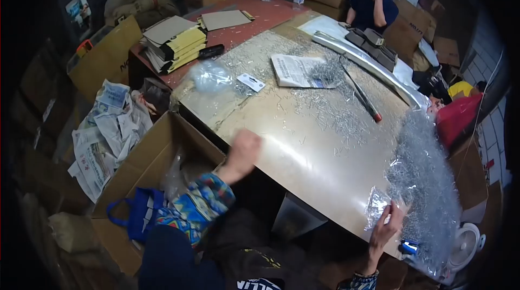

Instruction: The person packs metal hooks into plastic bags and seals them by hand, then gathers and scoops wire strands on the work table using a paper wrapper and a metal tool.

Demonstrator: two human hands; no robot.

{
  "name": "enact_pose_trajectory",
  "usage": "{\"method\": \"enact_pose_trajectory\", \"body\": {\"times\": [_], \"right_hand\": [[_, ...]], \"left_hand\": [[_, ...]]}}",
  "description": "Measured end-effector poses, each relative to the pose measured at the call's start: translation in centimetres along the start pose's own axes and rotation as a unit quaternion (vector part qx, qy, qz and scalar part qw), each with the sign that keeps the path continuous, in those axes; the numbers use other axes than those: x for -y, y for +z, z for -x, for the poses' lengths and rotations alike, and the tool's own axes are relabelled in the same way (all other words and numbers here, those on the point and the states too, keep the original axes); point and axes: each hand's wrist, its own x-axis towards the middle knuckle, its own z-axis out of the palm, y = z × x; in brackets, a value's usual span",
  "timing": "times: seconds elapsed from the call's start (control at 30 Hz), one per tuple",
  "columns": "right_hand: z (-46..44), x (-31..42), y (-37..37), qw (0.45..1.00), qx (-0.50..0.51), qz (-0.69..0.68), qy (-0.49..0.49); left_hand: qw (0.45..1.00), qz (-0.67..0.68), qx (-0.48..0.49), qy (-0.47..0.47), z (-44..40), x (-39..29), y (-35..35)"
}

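My left hand (pixel 242 153), slightly blurred, is curled into a fist over the near edge of the table (pixel 292 149); whatever may be inside it is hidden. At the table's right corner, my right hand (pixel 388 226) pinches the edge of a small clear plastic bag (pixel 377 207) that looks to have shiny bits in it. Right beside that bag lies a large heap of thin metal pins (pixel 425 181). More loose pins (pixel 336 116) are scattered over the middle of the table. A small blue object (pixel 409 247) sits just right of my right hand.
Several yellow-black card stacks (pixel 179 43), a clear bag bundle (pixel 211 76), a white label card (pixel 250 82), a folded newspaper (pixel 290 70) and a dark rod (pixel 362 92) lie on the table. An open carton (pixel 135 154) stands left. Another person (pixel 374 5) sits opposite.
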Motion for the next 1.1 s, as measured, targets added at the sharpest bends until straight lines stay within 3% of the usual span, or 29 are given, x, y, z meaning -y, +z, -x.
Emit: {"method": "enact_pose_trajectory", "body": {"times": [0.07,0.13,0.27,0.37,0.4,0.43,0.47,0.5,0.53,0.6,0.7,0.73,0.77,0.8,0.83,0.87,0.9,0.93,1.03,1.07,1.1], "right_hand": [[0.1,3.1,1.5,0.998,0.044,-0.040,-0.016],[0.6,5.8,4.0,0.990,0.083,-0.081,-0.083],[0.1,12.5,4.7,0.957,0.180,-0.069,-0.215],[0.3,10.7,5.3,0.929,0.281,-0.220,-0.101],[-1.0,9.5,4.7,0.900,0.359,-0.247,-0.025],[-3.3,8.8,4.2,0.896,0.368,-0.249,0.022],[-6.1,9.0,3.6,0.932,0.262,-0.248,-0.042],[-9.5,9.2,2.1,0.930,0.212,-0.299,-0.014],[-13.0,11.1,0.4,0.951,0.118,-0.281,-0.057],[-18.2,14.0,-1.7,0.911,-0.084,-0.393,-0.092],[-22.1,14.4,-1.3,0.837,-0.325,-0.409,-0.165],[-22.0,13.9,1.0,0.861,-0.303,-0.380,-0.151],[-21.3,13.2,4.1,0.932,-0.173,-0.304,-0.095],[-19.8,12.3,7.4,0.981,0.023,-0.191,-0.032],[-17.4,11.7,10.1,0.974,0.213,-0.081,0.002],[-13.9,12.0,11.9,0.950,0.308,-0.056,-0.011],[-9.0,8.5,18.1,0.965,0.155,-0.135,-0.162],[-7.5,11.6,16.4,0.937,0.153,-0.168,-0.265],[-2.9,16.5,15.1,0.899,0.170,-0.297,-0.273],[-2.8,18.1,13.8,0.903,0.233,-0.197,-0.302],[-1.7,18.5,13.3,0.903,0.240,-0.139,-0.327]], "left_hand": [[0.991,-0.111,-0.030,-0.068,-2.7,6.1,-2.7],[0.969,-0.225,-0.095,-0.033,-4.8,11.4,-2.5],[0.968,-0.234,0.022,-0.087,-7.0,14.0,-3.0],[0.980,-0.183,0.061,-0.057,-5.3,12.6,-2.5],[0.982,-0.169,0.066,-0.044,-4.7,12.1,-2.7],[0.985,-0.154,0.073,-0.029,-4.2,11.7,-2.8],[0.987,-0.138,0.080,-0.016,-3.6,11.1,-2.9],[0.988,-0.135,0.069,-0.006,-3.0,10.3,-2.9],[0.989,-0.127,0.072,0.003,-2.4,9.3,-3.1],[0.991,-0.112,0.070,0.016,-1.2,7.5,-3.5],[0.995,-0.037,0.086,0.043,0.8,5.6,-3.1],[0.995,-0.038,0.046,0.076,1.2,4.7,-2.9],[0.997,-0.004,0.036,0.068,1.3,3.7,-2.9],[0.997,0.032,0.024,0.064,1.2,2.9,-2.9],[0.997,0.019,0.010,0.076,1.0,2.2,-3.0],[0.996,0.006,-0.007,0.088,0.6,1.6,-3.0],[0.994,-0.007,-0.027,0.103,-0.1,1.4,-2.9],[0.994,-0.021,-0.017,0.107,-0.5,1.8,-2.5],[0.991,-0.041,0.006,0.131,-1.0,1.6,-1.0],[0.989,-0.033,0.049,0.139,-0.7,-0.1,-1.4],[0.987,0.019,0.033,0.155,-0.3,-2.1,-1.2]]}}
